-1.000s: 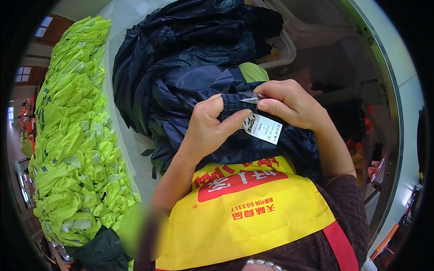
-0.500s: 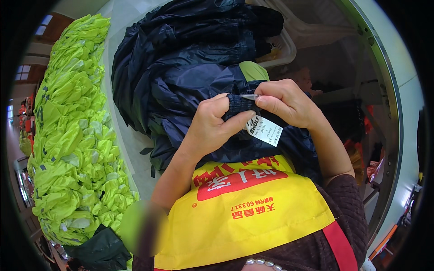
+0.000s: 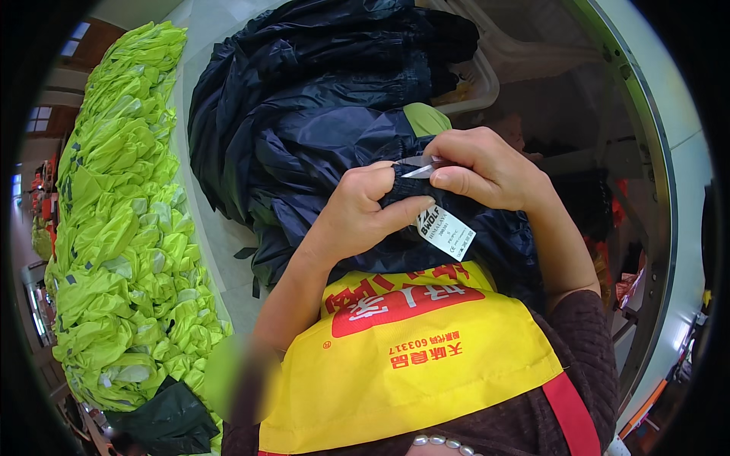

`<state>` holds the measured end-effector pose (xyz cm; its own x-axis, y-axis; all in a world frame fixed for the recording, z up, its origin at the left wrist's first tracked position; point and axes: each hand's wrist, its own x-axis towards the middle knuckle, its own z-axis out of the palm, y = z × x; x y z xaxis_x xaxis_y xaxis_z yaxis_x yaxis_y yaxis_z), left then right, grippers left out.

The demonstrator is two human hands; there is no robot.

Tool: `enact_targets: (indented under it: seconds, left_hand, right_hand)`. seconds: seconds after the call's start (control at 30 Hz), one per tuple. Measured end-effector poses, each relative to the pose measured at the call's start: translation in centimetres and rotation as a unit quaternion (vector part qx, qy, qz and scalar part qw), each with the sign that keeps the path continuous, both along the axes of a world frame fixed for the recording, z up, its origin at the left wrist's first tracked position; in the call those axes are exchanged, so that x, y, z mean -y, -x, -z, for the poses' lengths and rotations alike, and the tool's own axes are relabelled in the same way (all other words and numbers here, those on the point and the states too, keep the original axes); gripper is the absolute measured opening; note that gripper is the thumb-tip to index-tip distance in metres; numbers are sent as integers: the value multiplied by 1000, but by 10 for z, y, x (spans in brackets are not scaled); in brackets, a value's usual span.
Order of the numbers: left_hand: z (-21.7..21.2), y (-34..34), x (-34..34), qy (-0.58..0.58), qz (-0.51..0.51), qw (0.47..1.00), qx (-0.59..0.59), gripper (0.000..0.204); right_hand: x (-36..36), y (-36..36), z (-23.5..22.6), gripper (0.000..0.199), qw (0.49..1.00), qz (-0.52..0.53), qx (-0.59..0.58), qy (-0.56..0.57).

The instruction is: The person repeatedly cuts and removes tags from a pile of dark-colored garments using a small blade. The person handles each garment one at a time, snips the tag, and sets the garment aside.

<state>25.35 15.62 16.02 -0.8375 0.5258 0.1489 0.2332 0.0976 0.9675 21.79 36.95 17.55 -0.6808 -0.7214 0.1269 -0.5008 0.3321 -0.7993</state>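
neon-yellow vests (image 3: 122, 228) piled far left, lower end cut off. left hand (image 3: 365, 216) grip pinched shut on dark navy garment (image 3: 334, 144) hem at centre. white tag (image 3: 445, 232) hangs between hands. right hand (image 3: 487, 167) grip closed on small silvery tool (image 3: 418, 170), mostly hidden. yellow apron (image 3: 411, 357) covers the surface below.

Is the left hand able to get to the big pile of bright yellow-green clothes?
Probably yes. The left hand now pinches the dark navy garment, but the yellow-green pile lies on its own side, nothing between them.
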Motion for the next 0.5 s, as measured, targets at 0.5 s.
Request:
enact_targets:
  seconds: [0.5]
  left_hand:
    - [0,0,3,-9,-9,999,45,13]
  right_hand:
    - [-5,-9,7,41,989,93,96,68]
